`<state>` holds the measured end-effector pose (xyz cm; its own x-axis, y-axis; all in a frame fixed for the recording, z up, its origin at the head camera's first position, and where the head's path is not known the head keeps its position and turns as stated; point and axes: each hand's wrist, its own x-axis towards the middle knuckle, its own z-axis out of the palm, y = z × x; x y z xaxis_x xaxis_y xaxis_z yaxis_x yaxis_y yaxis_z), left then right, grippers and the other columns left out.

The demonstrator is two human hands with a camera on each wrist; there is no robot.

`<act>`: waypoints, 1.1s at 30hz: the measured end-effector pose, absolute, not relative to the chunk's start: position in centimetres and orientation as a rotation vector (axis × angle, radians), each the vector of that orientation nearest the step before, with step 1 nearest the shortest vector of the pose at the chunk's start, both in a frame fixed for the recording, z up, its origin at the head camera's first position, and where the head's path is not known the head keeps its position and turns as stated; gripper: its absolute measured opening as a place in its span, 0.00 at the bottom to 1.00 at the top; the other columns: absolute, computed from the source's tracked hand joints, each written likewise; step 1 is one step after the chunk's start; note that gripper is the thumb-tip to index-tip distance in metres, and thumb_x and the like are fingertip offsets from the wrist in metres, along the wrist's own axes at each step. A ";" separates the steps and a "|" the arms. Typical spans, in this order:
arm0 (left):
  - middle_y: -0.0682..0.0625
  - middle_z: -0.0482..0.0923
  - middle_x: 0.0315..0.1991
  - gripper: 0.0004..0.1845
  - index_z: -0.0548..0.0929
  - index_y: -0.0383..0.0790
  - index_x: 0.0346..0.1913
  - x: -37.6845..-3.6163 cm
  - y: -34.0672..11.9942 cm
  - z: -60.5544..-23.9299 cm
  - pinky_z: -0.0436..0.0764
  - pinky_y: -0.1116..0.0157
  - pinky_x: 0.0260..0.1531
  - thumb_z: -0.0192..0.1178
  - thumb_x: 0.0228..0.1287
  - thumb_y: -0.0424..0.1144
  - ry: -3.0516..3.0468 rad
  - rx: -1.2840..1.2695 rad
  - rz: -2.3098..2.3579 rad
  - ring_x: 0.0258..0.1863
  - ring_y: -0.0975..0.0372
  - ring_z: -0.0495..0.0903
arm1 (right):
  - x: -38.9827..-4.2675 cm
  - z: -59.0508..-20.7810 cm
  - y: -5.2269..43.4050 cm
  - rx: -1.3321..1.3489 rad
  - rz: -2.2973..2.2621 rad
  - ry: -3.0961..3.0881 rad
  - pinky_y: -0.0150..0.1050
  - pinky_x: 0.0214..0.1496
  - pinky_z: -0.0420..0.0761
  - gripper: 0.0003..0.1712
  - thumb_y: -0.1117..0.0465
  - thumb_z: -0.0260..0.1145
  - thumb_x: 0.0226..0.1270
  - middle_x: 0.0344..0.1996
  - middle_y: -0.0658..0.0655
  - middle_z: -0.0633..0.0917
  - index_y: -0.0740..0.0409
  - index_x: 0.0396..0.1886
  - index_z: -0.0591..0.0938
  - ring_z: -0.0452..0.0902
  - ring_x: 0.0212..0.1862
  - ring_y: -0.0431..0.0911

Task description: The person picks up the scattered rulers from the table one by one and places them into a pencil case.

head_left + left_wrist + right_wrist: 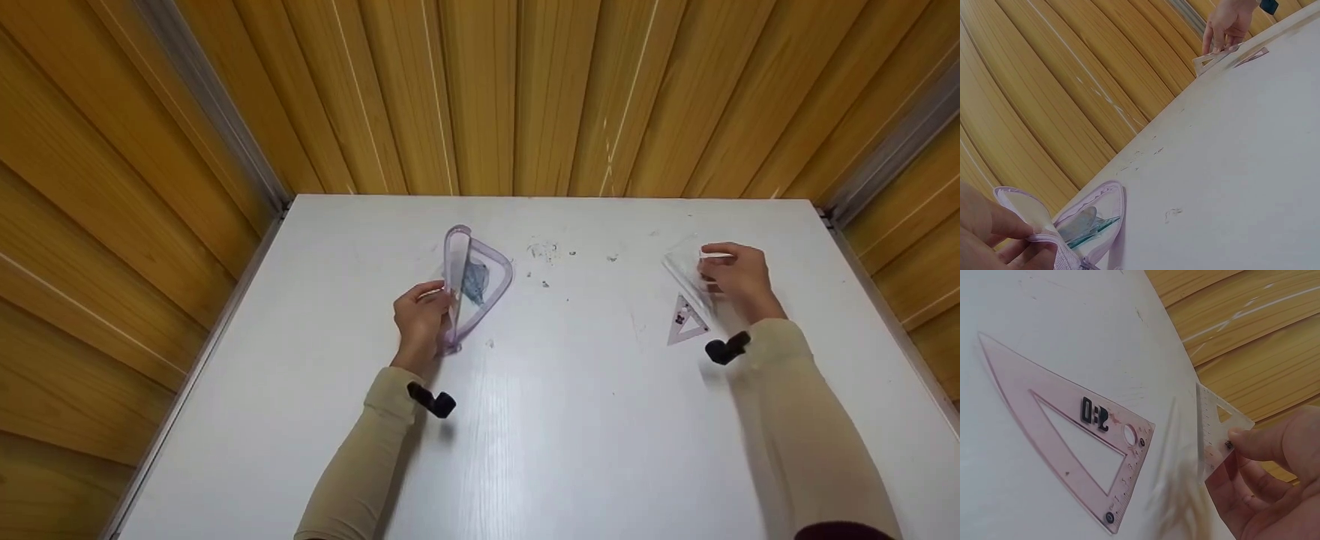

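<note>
My right hand (736, 277) pinches a clear, colourless plastic set square (1213, 439) between thumb and fingers, by one side. I hold it tilted up over the table; whether its lower edge touches the surface I can't tell. It has a triangular cut-out, scale marks along an edge and a small dark print near my thumb.

My left hand (420, 315), well apart from the right, grips the near edge of a lilac-trimmed zip pouch (507, 286), thumb on one side and fingers on the other. The pouch gapes open, its pale inside showing. In it sits a bluish-green item in clear, crinkled plastic (474, 282); its exact shape is hard to make out.

Just beside the clear square, a pink see-through plastic set square (1061, 392) lies flat, with nothing gripping it. It carries black print, a round hole in one corner and a numbered scale along its short side.

Under everything is the white table (540, 420), with small dark scuffs (544, 251) between my hands. My beige sleeves (817, 420) reach in, a small black device (727, 349) at each wrist. Beyond the far edge stands a ribbed, wood-patterned wall (480, 97), with grey metal posts (214, 97) at its corners.
</note>
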<state>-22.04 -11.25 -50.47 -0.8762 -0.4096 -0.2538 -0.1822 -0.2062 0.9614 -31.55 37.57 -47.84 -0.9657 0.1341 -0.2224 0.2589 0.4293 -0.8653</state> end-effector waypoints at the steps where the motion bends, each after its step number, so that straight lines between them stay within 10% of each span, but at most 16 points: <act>1: 0.42 0.88 0.42 0.11 0.88 0.37 0.49 -22.0 -11.2 -50.5 0.85 0.60 0.37 0.67 0.64 0.27 -1.878 0.710 -2.213 0.39 0.53 0.86 | -31.5 -47.8 37.5 0.351 -1.577 2.552 0.36 0.44 0.85 0.27 0.60 0.64 0.75 0.54 0.59 0.80 0.58 0.71 0.74 0.85 0.42 0.44; 33: 0.42 0.88 0.37 0.11 0.88 0.34 0.46 -22.1 -11.2 -50.6 0.78 0.68 0.23 0.66 0.62 0.26 -1.889 0.674 -2.173 0.31 0.56 0.84 | -32.5 -46.9 33.0 0.230 -1.679 2.490 0.36 0.45 0.85 0.26 0.61 0.64 0.76 0.55 0.60 0.81 0.58 0.70 0.75 0.83 0.47 0.45</act>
<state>-22.08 -11.21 -50.62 -0.8801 -0.4234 -0.2148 -0.1539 -0.1736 0.9727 -32.54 32.95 -46.86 -0.9800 0.0537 -0.1917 0.1979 0.3697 -0.9078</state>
